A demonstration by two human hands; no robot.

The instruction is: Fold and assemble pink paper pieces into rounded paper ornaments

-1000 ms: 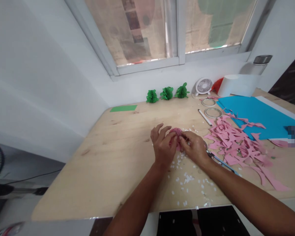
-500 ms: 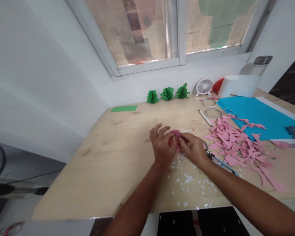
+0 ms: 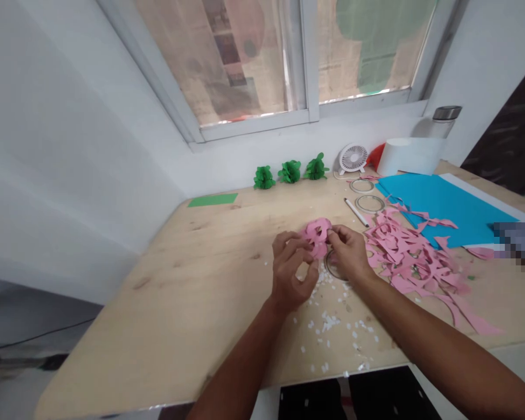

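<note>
A pink paper flower (image 3: 318,228) with cut-out gaps between its layered petals is held up over the table between both hands. My left hand (image 3: 291,268) has curled fingers at its left and lower edge, the thumb close below the petals. The thumb and fingers of my right hand (image 3: 349,248) pinch its right edge. A ring of tape (image 3: 331,265) lies just under the right hand, partly covered by it. Small white paper bits (image 3: 330,322) are scattered on the wooden table (image 3: 192,303) below the hands.
Pink paper scraps (image 3: 402,245) lie heaped at the right beside blue sheets (image 3: 437,204). A white pen (image 3: 356,213) and tape rings (image 3: 370,203) lie behind. Three green paper shapes (image 3: 290,171), a small white fan (image 3: 353,158) and a green strip (image 3: 213,200) are near the wall.
The pink flower has been spread and turned, so its petals show more. My left fingers have moved lower around it, and the view has shifted a little to the right.
</note>
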